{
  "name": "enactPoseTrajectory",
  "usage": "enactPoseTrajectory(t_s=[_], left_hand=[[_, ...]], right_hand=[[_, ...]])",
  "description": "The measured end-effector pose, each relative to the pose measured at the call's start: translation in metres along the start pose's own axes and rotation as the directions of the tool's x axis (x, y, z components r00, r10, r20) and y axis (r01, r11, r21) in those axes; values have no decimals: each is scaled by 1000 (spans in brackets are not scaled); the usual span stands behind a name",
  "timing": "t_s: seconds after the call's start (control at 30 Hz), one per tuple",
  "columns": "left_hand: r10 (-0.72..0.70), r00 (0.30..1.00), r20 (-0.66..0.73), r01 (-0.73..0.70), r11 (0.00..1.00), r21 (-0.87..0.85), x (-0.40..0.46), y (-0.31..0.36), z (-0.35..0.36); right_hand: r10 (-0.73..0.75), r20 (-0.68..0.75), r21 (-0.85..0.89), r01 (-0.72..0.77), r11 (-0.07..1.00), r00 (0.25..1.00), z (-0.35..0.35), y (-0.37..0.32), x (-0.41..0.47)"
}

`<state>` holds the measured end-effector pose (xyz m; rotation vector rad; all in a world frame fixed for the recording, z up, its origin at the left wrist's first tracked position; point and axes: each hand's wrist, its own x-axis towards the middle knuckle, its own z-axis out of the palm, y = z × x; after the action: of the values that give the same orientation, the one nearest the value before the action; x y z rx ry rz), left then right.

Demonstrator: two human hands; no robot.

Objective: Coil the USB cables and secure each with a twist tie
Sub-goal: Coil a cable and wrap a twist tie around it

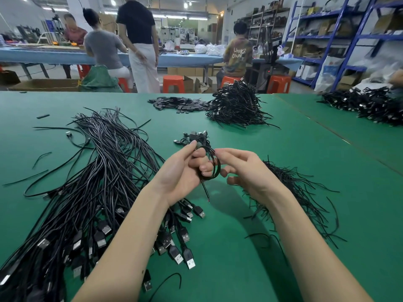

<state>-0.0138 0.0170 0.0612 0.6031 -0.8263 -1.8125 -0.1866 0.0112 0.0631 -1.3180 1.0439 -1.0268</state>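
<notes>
Head view: coiled cable [209, 163] looped around left grip [185, 171] (fingers curled).

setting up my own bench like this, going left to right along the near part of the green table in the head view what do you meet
Loose USB cables → left hand → coiled cable → right hand → twist ties

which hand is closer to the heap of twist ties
Right. The right hand is just beside the heap of twist ties, its wrist over the heap's edge. The left hand holds the coiled cable farther left, beyond the right hand.
</notes>
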Motion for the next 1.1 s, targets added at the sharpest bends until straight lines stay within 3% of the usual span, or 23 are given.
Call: enactPoseTrajectory(t_s=[0.13, 0.27, 0.47, 0.5, 0.6, 0.67, 0.8, 1.0, 1.1], left_hand=[[116, 988, -102, -74, 934, 350, 9, -9, 4], [278, 957, -77, -117, 617, 778, 9, -13, 1], [374, 927, -39, -35, 190, 981, 10, -20, 0], [365, 930, -45, -35, 211, 977, 10, -20, 0], [293, 956, -12, -121, 432, 894, 8, -22, 5], [282, 959, 11, -146, 462, 875, 7, -24, 8], [295, 956, -2, -113, 374, 921, 9, -28, 8], [306, 952, 9, -81, 223, 971, 6, -29, 8], [256, 967, 19, -63, 164, 985, 7, -32, 8]], right_hand=[[-103, -141, -66, 94, 993, 985, 7, 3, 3], [-123, -207, -29, 120, 992, 970, 10, 3, 4], [-204, -283, -128, 174, 976, 937, 16, 6, 6], [-209, -294, -132, 177, 975, 933, 17, 6, 7], [-216, -297, -91, 197, 976, 930, 19, 6, 6], [-230, -301, -71, 219, 973, 925, 19, 5, 4], [-270, -291, -141, 238, 961, 918, 18, 4, 3], [-262, -57, -275, 237, 932, 963, 12, -3, -2], [-297, -88, -375, 245, 894, 951, 10, -3, -2]])
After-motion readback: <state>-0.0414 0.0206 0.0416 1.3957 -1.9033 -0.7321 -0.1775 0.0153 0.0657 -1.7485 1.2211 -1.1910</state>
